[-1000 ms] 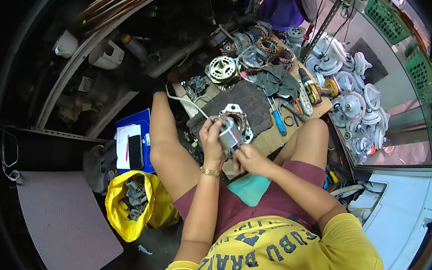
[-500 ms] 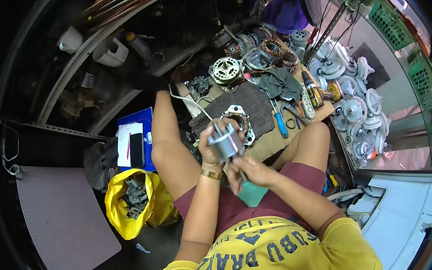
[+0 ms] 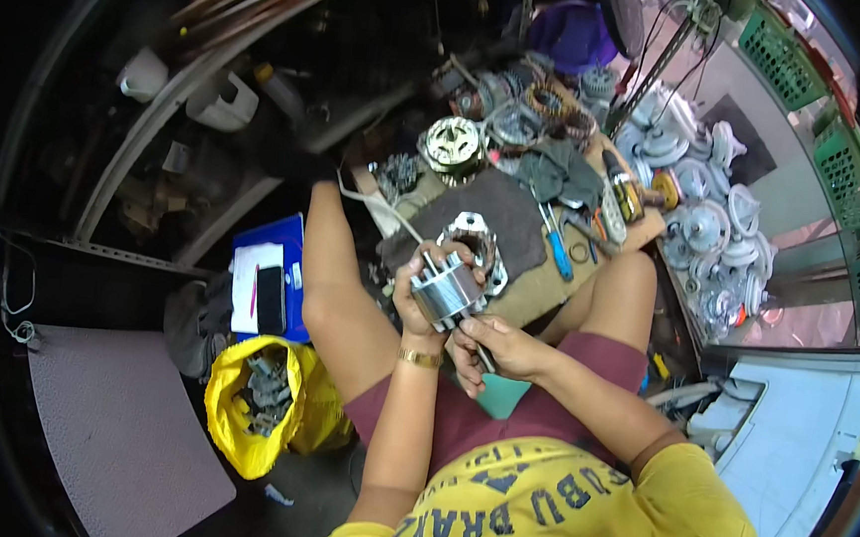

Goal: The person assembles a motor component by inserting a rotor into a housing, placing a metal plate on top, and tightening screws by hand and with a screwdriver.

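My left hand (image 3: 416, 302) is closed round a silver, cylindrical motor rotor (image 3: 446, 292) above my lap. The fingers of my right hand (image 3: 489, 345) pinch the lower end of the rotor's shaft (image 3: 485, 360), which points down toward my shirt. A second stretch of shaft sticks out past the left fingers toward the bench. Just beyond the rotor, a metal motor housing (image 3: 470, 223) with a wound stator inside rests on a dark pad, partly hidden by my hand. A flat green piece (image 3: 504, 397) lies in my lap beneath the right hand.
The wooden bench holds a blue-handled screwdriver (image 3: 560, 256), a grey rag (image 3: 560, 170), a yellow-black drill (image 3: 623, 185) and a round motor end cover (image 3: 454, 144). White plastic parts (image 3: 704, 228) pile at the right. A yellow bag (image 3: 226, 409) of metal parts stands left of my leg.
The rotor has tilted slightly in my hands and now shows sharper. Both hands keep their hold, and the head view has shifted a little.
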### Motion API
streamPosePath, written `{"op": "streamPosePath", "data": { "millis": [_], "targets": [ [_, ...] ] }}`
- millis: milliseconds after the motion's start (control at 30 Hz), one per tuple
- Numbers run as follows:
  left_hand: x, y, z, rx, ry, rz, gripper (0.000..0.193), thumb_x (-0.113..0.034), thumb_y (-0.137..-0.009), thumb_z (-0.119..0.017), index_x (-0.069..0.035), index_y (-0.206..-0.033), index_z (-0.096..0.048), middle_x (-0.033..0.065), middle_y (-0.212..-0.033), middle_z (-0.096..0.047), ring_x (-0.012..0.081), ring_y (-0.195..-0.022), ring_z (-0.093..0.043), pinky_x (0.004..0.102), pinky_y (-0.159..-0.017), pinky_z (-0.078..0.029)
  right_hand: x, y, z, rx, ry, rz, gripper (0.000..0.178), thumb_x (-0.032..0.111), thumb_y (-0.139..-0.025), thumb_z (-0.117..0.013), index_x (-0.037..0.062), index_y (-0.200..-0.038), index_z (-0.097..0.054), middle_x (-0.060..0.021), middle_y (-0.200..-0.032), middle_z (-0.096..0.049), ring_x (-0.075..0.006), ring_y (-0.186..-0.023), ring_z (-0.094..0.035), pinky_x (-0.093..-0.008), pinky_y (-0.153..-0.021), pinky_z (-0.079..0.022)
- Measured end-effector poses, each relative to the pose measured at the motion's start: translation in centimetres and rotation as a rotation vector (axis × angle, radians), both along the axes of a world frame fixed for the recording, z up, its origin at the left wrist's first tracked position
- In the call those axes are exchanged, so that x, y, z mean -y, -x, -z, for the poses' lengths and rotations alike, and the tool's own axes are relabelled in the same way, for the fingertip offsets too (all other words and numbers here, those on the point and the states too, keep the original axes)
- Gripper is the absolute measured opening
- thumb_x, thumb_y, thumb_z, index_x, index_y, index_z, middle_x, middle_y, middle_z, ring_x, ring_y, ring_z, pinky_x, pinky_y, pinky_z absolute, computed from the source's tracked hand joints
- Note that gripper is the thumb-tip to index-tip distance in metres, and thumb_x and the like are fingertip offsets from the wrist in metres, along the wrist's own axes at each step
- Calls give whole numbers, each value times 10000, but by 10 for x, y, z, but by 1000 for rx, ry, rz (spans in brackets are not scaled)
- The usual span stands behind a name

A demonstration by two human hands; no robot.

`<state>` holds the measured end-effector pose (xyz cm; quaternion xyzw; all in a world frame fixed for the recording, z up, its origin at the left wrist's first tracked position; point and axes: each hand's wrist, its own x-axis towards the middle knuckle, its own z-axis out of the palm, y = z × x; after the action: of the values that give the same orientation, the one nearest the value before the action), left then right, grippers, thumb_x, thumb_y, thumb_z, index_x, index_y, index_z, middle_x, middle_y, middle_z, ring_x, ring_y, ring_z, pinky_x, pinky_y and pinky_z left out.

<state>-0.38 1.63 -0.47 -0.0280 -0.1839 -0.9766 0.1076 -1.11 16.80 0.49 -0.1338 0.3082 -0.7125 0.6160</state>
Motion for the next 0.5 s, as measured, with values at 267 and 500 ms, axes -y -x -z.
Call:
{"op": "streamPosePath", "data": {
  "millis": [267,500],
  "targets": [
    [2,7,6,80,50,15,294,-342,-942,-473,-54,-925,-527,195,-989,-634,333,-879,-675,421,-758,-581,1,9,5,-218,-67,29,373,386,-1076,-356,100,-842,-409,-100,-617,-560,-248,-535,-631,-294,-456,-472],
    [10,24,10,432,847,-349,211,-234,-936,-485,-28,-943,-529,144,-989,-615,303,-890,-628,425,-766,-548,11,25,17,-756,-436,135,404,308,-1065,-334,20,-852,-520,-120,-666,-637,-213,-564,-653,-290,-515,-505]
  ]
}}
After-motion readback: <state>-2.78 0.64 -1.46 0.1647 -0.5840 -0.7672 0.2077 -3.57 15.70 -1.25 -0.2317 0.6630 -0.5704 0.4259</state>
